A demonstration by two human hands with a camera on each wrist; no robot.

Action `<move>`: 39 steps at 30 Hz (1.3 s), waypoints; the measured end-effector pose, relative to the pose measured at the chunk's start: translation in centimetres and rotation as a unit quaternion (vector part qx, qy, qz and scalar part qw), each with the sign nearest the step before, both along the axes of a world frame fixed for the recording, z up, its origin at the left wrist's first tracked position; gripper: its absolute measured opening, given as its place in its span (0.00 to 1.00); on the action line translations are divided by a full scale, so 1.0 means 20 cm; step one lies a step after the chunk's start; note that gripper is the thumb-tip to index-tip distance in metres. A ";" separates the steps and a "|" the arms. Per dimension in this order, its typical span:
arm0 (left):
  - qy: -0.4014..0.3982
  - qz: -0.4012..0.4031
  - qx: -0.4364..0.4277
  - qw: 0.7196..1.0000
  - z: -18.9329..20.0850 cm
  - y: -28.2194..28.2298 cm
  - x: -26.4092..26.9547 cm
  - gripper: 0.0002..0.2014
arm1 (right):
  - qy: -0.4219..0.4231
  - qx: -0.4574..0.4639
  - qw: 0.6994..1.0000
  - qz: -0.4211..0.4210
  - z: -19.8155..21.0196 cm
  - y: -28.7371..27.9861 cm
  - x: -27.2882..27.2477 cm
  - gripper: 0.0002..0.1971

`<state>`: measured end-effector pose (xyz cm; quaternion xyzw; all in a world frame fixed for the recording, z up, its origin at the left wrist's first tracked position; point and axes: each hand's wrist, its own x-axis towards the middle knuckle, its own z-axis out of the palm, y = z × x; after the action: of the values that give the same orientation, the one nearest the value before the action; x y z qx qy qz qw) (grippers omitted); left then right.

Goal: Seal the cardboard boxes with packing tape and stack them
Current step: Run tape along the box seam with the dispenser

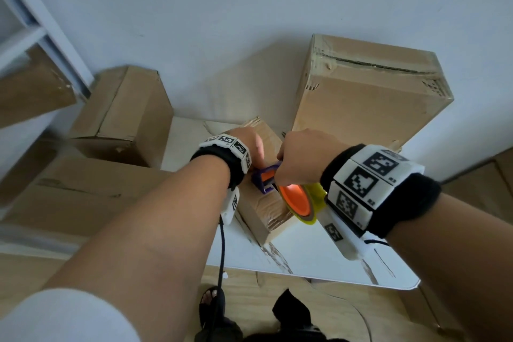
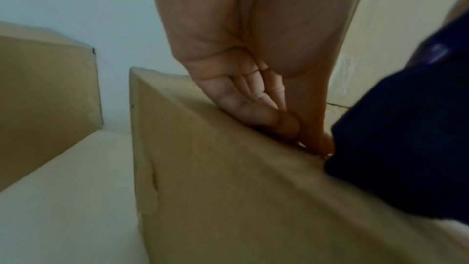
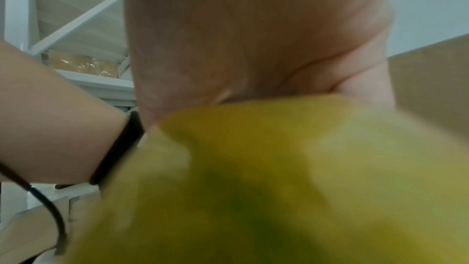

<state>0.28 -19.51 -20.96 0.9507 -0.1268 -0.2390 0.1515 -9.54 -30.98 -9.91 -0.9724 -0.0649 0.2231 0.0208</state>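
Note:
A small cardboard box [image 1: 258,219] stands on the white table [image 1: 305,255]. My left hand [image 1: 251,144] lies on its top with straight fingers [image 2: 253,91] pressing down on the cardboard [image 2: 215,188]. My right hand [image 1: 302,155] grips a tape dispenser [image 1: 266,178] with a purple frame, an orange core and a yellowish tape roll [image 1: 315,197]. The dispenser's front sits on the box top just behind my left fingertips, where it shows as a dark blue shape [image 2: 406,148]. The blurred tape roll [image 3: 266,178] fills the right wrist view below my palm [image 3: 253,37], hiding my fingers.
A tall cardboard box [image 1: 369,103] stands at the table's back right against the wall. Another box [image 1: 125,114] sits back left, with larger boxes [image 1: 83,191] beside the table. A white shelf frame [image 1: 41,30] rises at far left. A black cable [image 1: 222,253] hangs from my left wrist.

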 end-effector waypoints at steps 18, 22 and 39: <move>-0.094 0.139 0.007 0.986 0.00 0.18 0.25 0.26 | -0.045 0.017 0.999 -0.008 -0.10 0.04 0.13 0.13; -0.120 0.145 -0.003 0.982 0.00 0.21 0.31 0.30 | -0.046 0.017 0.999 -0.003 -0.09 0.08 0.21 0.11; -0.185 -0.021 0.087 0.979 -0.18 0.30 0.10 0.29 | -0.112 0.081 0.990 0.012 -0.14 0.03 0.06 0.21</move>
<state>2.19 -13.59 -24.58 0.9851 -0.1515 -0.0723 0.0369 -8.26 -30.33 -12.68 -0.9855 -0.0966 0.1067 0.0898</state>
